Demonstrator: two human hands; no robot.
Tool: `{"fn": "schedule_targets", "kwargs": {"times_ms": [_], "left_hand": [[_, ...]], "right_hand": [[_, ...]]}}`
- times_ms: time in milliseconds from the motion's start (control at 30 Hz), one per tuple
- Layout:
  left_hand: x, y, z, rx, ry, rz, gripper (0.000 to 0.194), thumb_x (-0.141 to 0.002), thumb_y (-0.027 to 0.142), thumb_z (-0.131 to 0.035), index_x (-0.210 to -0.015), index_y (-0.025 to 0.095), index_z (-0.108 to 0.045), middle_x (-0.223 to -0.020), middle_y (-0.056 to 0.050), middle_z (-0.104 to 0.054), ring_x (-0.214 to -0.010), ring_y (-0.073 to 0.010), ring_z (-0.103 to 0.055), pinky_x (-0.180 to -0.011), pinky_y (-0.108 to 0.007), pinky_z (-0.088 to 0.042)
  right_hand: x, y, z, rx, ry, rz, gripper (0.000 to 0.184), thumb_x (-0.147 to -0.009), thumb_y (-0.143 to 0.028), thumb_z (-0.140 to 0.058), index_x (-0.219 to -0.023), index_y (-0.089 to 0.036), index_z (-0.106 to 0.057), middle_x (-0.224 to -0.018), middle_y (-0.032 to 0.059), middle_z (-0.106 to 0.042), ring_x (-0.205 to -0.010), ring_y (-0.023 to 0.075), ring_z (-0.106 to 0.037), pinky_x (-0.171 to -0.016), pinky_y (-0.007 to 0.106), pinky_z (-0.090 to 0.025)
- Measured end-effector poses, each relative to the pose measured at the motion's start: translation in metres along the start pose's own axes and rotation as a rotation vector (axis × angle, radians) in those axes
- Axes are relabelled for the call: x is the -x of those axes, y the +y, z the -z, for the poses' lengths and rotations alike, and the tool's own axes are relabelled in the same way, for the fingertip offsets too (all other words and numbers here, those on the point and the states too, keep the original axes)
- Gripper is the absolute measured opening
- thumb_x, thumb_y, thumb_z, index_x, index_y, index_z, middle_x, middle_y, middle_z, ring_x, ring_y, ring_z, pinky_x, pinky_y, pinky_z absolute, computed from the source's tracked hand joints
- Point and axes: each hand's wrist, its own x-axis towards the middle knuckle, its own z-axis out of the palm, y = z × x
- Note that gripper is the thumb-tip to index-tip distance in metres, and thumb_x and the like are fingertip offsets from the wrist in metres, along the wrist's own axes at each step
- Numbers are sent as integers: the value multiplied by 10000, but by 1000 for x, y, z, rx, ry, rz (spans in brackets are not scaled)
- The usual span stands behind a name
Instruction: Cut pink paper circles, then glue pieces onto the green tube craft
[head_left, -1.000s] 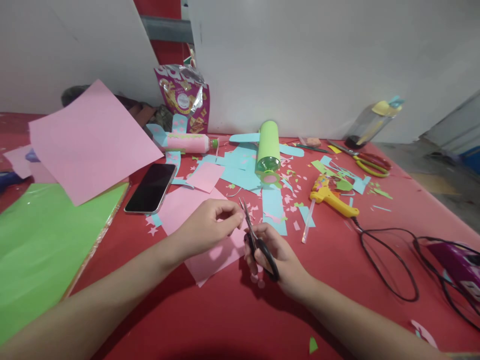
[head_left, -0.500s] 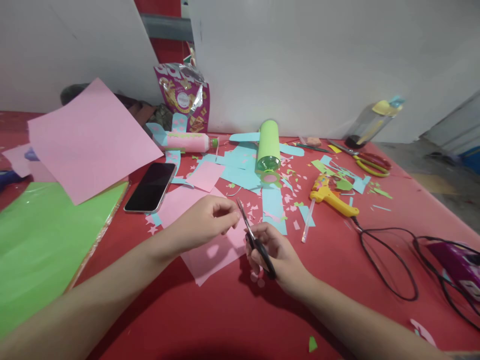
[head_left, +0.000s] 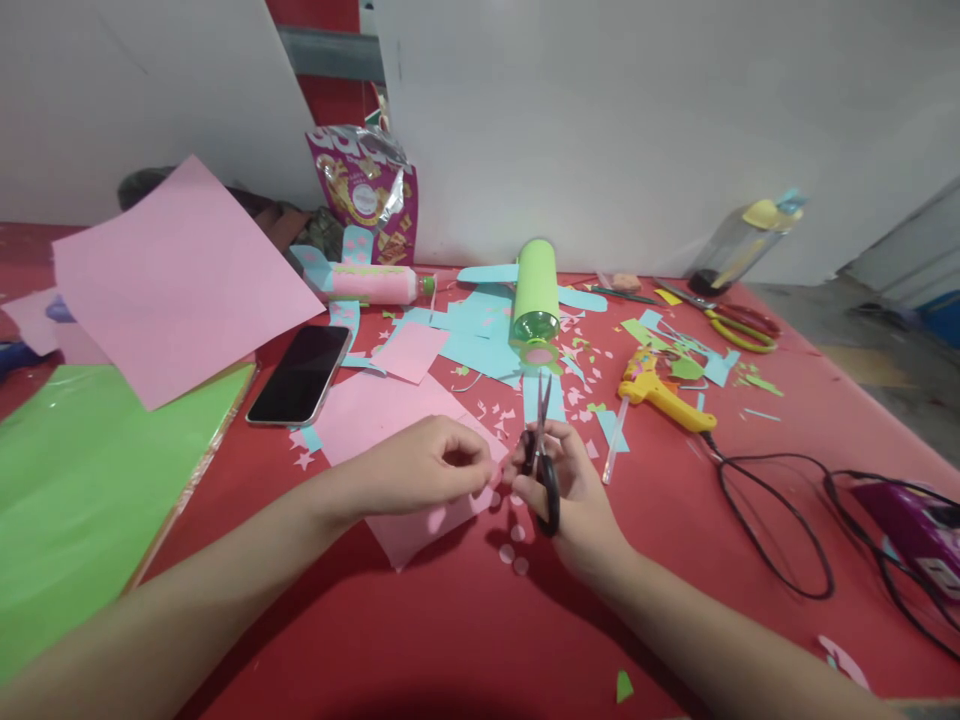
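My right hand point(head_left: 574, 495) grips black-handled scissors point(head_left: 543, 452), blades closed and pointing away toward a green paper-wrapped bottle point(head_left: 536, 295). My left hand point(head_left: 420, 470) is pinched shut just left of the scissors, holding a small pink paper piece point(head_left: 491, 496) over a pink sheet point(head_left: 405, 425) lying on the red table point(head_left: 450, 620). A few small pink cut-out circles point(head_left: 512, 550) lie on the table below the hands.
A black phone point(head_left: 300, 375), large pink sheet point(head_left: 176, 280) and green sheets point(head_left: 82, 480) lie left. A pink bottle plane point(head_left: 371, 285), snack bag point(head_left: 367, 195), blue scraps, yellow glue gun point(head_left: 660, 390), red-yellow scissors point(head_left: 739, 325), water bottle point(head_left: 742, 245) and black cable point(head_left: 780, 530) sit beyond and right.
The scissors swung from leaning left by my left fingers to pointing straight away, blades closed. My left hand shifted slightly toward me, still pinched.
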Motion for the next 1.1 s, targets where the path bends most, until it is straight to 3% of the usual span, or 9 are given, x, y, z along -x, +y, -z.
{"fn": "schedule_targets", "kwargs": {"times_ms": [100,433,567,1100], "left_hand": [[-2,-2,-4,-82,-44,-12,210,-731,192,-418,-530,150,-467,-501,40,-468,-497,-77,-411,-493,-190,-296],[-5,-10,-9,-126,-111,-29,242,-750,239,-443,-531,155,-381,-519,46,-370,-494,-71,-336,-461,-192,-246],[-5,-8,-7,-149,-115,-30,274,-784,292,-430,-551,147,-447,-535,37,-428,-517,-80,-374,-494,-193,-282],[-9,-7,-7,-136,140,-34,145,-745,169,-399,-657,158,-514,-664,15,-552,-630,-111,-488,-587,-206,-365]], "right_hand": [[0,0,0,24,-11,4,394,-612,-161,-695,-892,-271,-440,-740,-76,-505,-610,64,-524,-521,195,-459],[3,-5,-4,48,-109,-45,452,-553,-89,-718,-850,-261,-423,-716,-82,-509,-593,55,-492,-501,170,-429],[2,-4,-3,67,-112,-36,438,-569,-99,-703,-860,-265,-420,-712,-78,-511,-586,63,-487,-487,177,-423],[0,-5,-4,69,47,-29,411,-560,-132,-685,-850,-251,-420,-702,-72,-494,-574,70,-488,-478,178,-405]]}}
